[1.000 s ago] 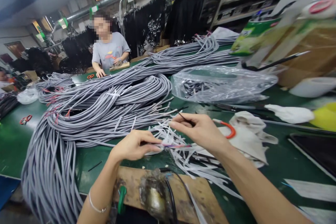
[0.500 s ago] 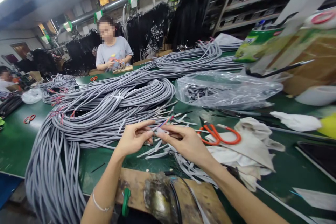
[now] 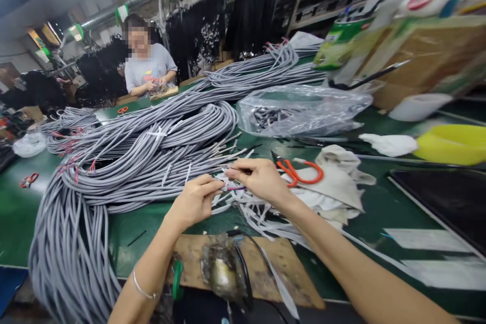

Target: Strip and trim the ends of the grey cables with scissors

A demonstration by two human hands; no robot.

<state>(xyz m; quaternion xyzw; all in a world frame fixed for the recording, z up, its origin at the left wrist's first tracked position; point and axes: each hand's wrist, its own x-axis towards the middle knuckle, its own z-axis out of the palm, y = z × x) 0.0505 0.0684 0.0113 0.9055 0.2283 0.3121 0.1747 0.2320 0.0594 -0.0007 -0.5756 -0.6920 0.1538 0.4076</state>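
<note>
In a pinch, my left hand (image 3: 195, 201) grips the near end of thin red and blue wires (image 3: 236, 188), which run toward my right hand. My right hand (image 3: 261, 179) is closed too, its fingertips on a small whitish piece (image 3: 225, 178) just above the wires; the exact kind is too small to tell. Both hands almost touch, over the cut ends of grey cables (image 3: 152, 182) and a heap of white strips (image 3: 258, 212). Beside my right wrist lie orange-handled scissors (image 3: 304, 174) on a pale cloth (image 3: 337, 182).
Below my hands is a wooden board (image 3: 284, 268) with a soiled metal piece (image 3: 222, 271) and a green clamp (image 3: 177, 279). A clear plastic bag (image 3: 304, 109) of dark parts, a yellow bowl (image 3: 451, 144) and a black-screened tablet (image 3: 436, 202) lie rightward. A co-worker (image 3: 150, 68) sits across.
My view has shifted right and down. The coloured wires pointed up between my fingers before; now they lie level below my right fingertips, which have risen above the left ones.
</note>
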